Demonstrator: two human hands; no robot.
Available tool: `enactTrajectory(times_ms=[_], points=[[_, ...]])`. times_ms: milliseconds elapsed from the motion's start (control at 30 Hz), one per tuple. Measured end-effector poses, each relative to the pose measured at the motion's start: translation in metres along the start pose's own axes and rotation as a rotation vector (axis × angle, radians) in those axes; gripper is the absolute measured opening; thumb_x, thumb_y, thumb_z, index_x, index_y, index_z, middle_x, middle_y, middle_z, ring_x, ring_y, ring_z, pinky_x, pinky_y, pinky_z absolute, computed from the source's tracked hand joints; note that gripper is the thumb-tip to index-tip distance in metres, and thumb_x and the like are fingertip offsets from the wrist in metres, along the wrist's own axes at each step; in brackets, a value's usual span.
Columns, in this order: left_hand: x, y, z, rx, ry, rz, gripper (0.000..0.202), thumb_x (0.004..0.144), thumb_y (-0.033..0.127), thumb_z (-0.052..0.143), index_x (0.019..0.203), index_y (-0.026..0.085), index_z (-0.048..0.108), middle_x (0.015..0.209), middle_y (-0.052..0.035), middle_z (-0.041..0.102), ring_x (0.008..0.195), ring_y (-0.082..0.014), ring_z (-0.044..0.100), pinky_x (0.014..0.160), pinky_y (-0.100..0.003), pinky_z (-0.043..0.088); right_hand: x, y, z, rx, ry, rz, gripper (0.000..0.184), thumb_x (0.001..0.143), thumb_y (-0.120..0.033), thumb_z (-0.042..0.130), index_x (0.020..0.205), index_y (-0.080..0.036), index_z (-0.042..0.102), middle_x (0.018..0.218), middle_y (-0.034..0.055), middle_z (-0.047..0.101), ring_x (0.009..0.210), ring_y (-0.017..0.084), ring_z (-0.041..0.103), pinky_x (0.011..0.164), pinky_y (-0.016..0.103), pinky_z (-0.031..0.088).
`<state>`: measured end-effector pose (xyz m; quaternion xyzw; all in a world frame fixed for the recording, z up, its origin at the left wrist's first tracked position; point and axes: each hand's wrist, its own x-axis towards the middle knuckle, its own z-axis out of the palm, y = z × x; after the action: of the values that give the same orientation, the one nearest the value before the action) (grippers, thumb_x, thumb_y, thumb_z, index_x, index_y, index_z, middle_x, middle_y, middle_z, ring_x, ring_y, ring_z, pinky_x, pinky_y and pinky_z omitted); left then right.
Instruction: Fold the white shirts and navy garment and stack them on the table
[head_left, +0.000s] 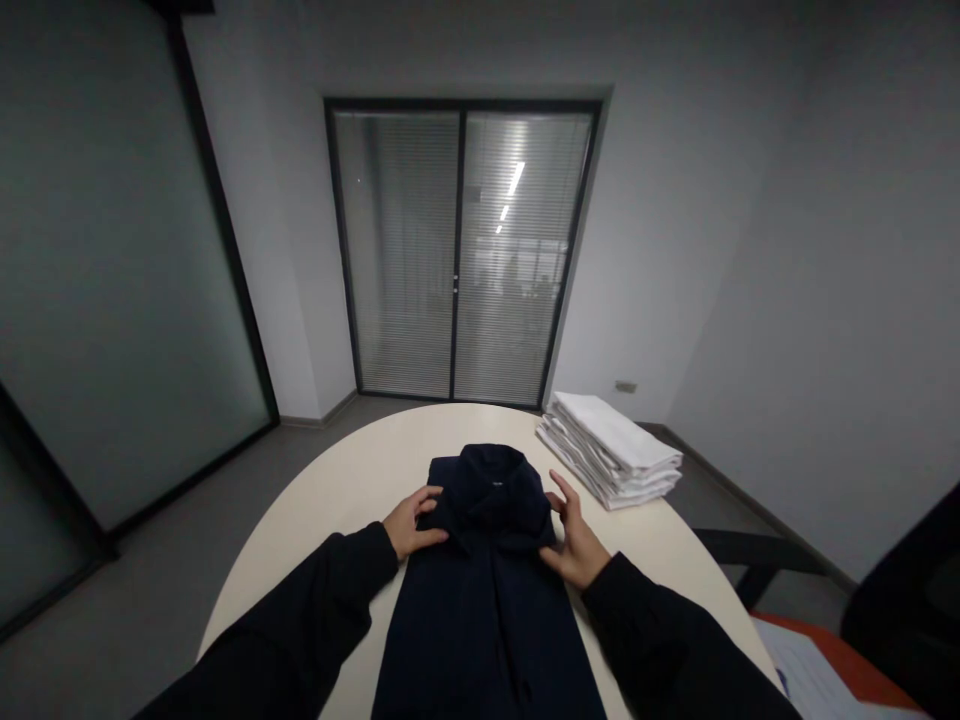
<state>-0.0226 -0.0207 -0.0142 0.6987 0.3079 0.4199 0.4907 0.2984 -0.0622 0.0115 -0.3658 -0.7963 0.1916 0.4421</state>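
A dark navy collared shirt (pixel 487 580) lies folded lengthwise on a round cream table (pixel 360 480), collar pointing away from me. My left hand (pixel 411 523) rests on the shirt's left shoulder, fingers curled over the fabric edge. My right hand (pixel 574 540) presses against the right shoulder edge, fingers stretched out and together. Both arms wear dark sleeves.
A stack of folded white cloths (pixel 611 448) sits at the table's far right. A dark chair (pixel 900 610) and an orange-edged surface with papers (pixel 825 670) are at lower right. Glass doors with blinds (pixel 461 255) stand ahead, and a glass partition (pixel 112 300) is on the left.
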Motion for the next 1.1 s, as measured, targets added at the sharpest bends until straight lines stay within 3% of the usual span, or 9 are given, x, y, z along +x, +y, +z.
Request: enactTrajectory(times_ms=[67, 133, 233, 367, 533, 700, 833, 967, 1100], points=[[-0.006, 0.0, -0.001, 0.066, -0.034, 0.022, 0.058, 0.065, 0.034, 0.079, 0.115, 0.016, 0.056, 0.099, -0.0068, 0.068, 0.097, -0.0237, 0.061, 0.091, -0.036, 0.042, -0.005, -0.001, -0.003, -0.036, -0.069, 0.021, 0.1, 0.064, -0.011, 0.059, 0.148, -0.015, 0.006, 0.121, 0.0146, 0.055, 0.112, 0.025, 0.055, 0.097, 0.04, 0.043], [-0.009, 0.003, -0.002, 0.203, -0.054, 0.08, 0.035, 0.069, 0.033, 0.075, 0.097, 0.015, 0.065, 0.089, -0.0058, 0.066, 0.09, -0.0228, 0.061, 0.085, -0.035, 0.043, -0.008, -0.002, -0.006, -0.13, -0.124, -0.03, 0.086, 0.062, -0.011, 0.06, 0.143, -0.017, 0.029, 0.117, 0.0134, 0.058, 0.108, 0.027, 0.056, 0.093, 0.041, 0.045], [-0.01, 0.011, -0.005, 0.315, -0.045, 0.186, 0.016, 0.073, 0.029, 0.069, 0.073, 0.015, 0.065, 0.076, -0.0044, 0.06, 0.078, -0.0194, 0.057, 0.074, -0.032, 0.043, -0.008, -0.005, -0.01, -0.191, -0.171, -0.147, 0.05, 0.064, -0.008, 0.057, 0.113, -0.02, 0.058, 0.098, 0.0084, 0.064, 0.093, 0.024, 0.059, 0.082, 0.037, 0.048], [-0.015, 0.02, -0.009, 0.383, -0.044, 0.243, 0.007, 0.067, 0.018, 0.065, 0.074, 0.016, 0.068, 0.08, -0.0046, 0.057, 0.081, -0.019, 0.055, 0.076, -0.031, 0.043, -0.007, -0.019, -0.009, -0.122, -0.125, -0.197, 0.031, 0.067, -0.003, 0.052, 0.091, -0.021, 0.061, 0.087, 0.0044, 0.062, 0.083, 0.018, 0.059, 0.075, 0.031, 0.047], [-0.022, 0.025, -0.013, 0.377, -0.146, 0.096, 0.02, 0.071, 0.024, 0.051, 0.075, 0.018, 0.07, 0.077, -0.004, 0.057, 0.072, -0.0183, 0.052, 0.068, -0.029, 0.042, -0.01, -0.031, -0.008, -0.119, -0.349, -0.07, 0.042, 0.059, -0.008, 0.059, 0.099, -0.022, 0.065, 0.093, 0.0038, 0.062, 0.082, 0.018, 0.058, 0.074, 0.03, 0.046], [-0.017, 0.022, -0.011, 0.545, 0.196, -0.151, 0.037, 0.088, 0.05, 0.04, 0.086, 0.02, 0.063, 0.062, 0.0013, 0.056, 0.063, -0.0182, 0.053, 0.064, -0.029, 0.038, -0.013, -0.021, -0.017, 0.123, -0.419, 0.134, 0.052, 0.061, -0.014, 0.058, 0.112, -0.022, 0.066, 0.104, 0.0059, 0.064, 0.09, 0.02, 0.058, 0.072, 0.029, 0.046], [-0.014, 0.012, -0.006, 0.695, 0.257, -0.253, 0.04, 0.078, 0.05, 0.061, 0.105, 0.021, 0.059, 0.061, 0.0033, 0.06, 0.058, -0.0181, 0.057, 0.057, -0.027, 0.035, -0.009, -0.004, -0.019, 0.328, -0.359, 0.375, 0.037, 0.08, -0.033, 0.052, 0.11, -0.018, 0.065, 0.09, 0.0064, 0.064, 0.078, 0.019, 0.059, 0.059, 0.027, 0.045], [-0.011, 0.0, -0.006, 0.466, 0.273, -0.238, 0.046, 0.067, 0.038, 0.072, 0.105, 0.02, 0.056, 0.055, 0.0086, 0.053, 0.051, -0.0136, 0.052, 0.054, -0.025, 0.036, -0.005, 0.006, -0.012, 0.044, -0.077, 0.416, 0.04, 0.084, -0.048, 0.056, 0.11, -0.018, 0.06, 0.076, 0.0003, 0.056, 0.063, 0.014, 0.054, 0.059, 0.028, 0.046], [-0.006, -0.005, -0.008, -0.056, 0.27, -0.354, 0.064, 0.062, 0.046, 0.077, 0.111, 0.017, 0.047, 0.052, 0.0102, 0.052, 0.045, -0.0113, 0.051, 0.051, -0.024, 0.04, -0.006, -0.002, -0.007, -0.124, -0.147, 0.319, 0.058, 0.081, -0.053, 0.063, 0.128, -0.022, 0.052, 0.089, 0.0016, 0.058, 0.062, 0.013, 0.053, 0.063, 0.029, 0.047]])
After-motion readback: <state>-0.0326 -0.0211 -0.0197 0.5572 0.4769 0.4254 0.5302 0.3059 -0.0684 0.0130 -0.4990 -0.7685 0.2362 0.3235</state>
